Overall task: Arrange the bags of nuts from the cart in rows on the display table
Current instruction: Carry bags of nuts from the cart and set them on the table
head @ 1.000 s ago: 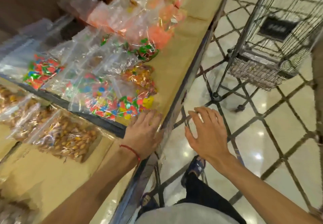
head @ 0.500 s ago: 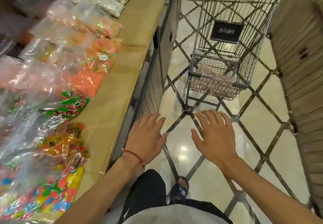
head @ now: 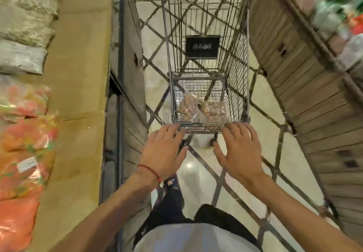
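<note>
A wire shopping cart stands in the aisle straight ahead. On its floor lie clear bags of nuts, brownish and crumpled together. My left hand and my right hand are both held out palm down with fingers spread, empty, their fingertips at the cart's near rim. The display table with a tan paper top runs along my left, holding bags of orange and pale goods at its far side.
Wooden-slat side of the display table borders the aisle on the left, another slatted stand with colourful packets on top borders the right. The tiled floor between them is narrow. A black sign hangs inside the cart.
My view has swung from the table of candy bags round to the cart. Both hands left the table edge and moved forward to the cart's near rim.
</note>
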Available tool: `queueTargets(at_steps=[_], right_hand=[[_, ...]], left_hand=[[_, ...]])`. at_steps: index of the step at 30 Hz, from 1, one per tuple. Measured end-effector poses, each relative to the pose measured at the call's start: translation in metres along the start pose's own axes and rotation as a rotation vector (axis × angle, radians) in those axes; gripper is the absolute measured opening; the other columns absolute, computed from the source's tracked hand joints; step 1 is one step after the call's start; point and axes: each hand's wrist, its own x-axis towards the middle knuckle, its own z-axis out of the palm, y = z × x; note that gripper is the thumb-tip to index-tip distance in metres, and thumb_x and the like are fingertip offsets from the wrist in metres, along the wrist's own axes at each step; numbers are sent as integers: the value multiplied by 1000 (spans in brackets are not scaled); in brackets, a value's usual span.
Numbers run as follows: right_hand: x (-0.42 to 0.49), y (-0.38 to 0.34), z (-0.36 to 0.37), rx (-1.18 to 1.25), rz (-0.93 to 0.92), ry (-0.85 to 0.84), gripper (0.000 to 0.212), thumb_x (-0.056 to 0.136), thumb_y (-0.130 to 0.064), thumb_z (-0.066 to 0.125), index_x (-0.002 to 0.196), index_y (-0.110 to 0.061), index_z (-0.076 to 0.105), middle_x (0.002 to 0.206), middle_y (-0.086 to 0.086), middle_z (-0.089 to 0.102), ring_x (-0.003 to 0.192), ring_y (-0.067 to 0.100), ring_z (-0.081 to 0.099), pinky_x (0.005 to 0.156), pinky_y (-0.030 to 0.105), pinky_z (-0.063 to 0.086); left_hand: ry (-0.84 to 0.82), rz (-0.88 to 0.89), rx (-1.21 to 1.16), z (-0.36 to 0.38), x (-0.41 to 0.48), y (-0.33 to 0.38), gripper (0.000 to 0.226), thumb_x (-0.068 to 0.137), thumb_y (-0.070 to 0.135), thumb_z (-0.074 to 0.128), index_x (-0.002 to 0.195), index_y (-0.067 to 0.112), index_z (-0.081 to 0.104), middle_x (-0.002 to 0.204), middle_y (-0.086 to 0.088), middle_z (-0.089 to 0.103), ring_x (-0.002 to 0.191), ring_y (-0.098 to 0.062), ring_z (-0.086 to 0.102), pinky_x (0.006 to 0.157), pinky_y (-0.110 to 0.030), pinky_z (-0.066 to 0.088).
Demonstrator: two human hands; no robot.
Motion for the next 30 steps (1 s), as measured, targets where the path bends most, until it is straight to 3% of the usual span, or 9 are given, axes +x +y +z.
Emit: queueTargets(at_steps=[9,13,20,27,30], right_hand=[[108,20,24,-7,92,-67,49,97,-47,56,132,-16,67,132,6,67,131,31,56,119,52,36],[152,45,46,36,118,-78,45,97,-44,54,129,-15,67,129,7,69,130,33,57,119,54,37],[219,95,83,54,88,-187,45,96,-45,51,122,-13,69,125,10,69,125,35,57,116,49,35],[265,118,100,14,78,-296,48,94,-38,52,129,-10,67,127,16,70,126,36,58,116,52,36],[284,116,110,-27,126,-358,49,94,-40,56,131,-10,66,125,15,71,126,35,60,116,50,31]], left_hand=[[-126,114,32,-14,131,-47,63,99,54,27,146,23,53,154,-3,51,145,-27,44,111,-47,46],[-156,115,52,-8,186,-52,53,100,49,37,140,21,56,143,-4,59,136,-26,52,106,-46,51],[-240,118,36,7,271,-32,55,103,46,43,152,21,44,150,-6,52,143,-29,45,113,-48,44],[-324,79,32,6,338,-32,56,107,49,29,154,20,41,155,-9,49,145,-28,42,114,-49,45],[-387,104,56,19,361,-45,59,108,54,24,159,23,27,163,-6,38,152,-25,32,121,-49,37]])
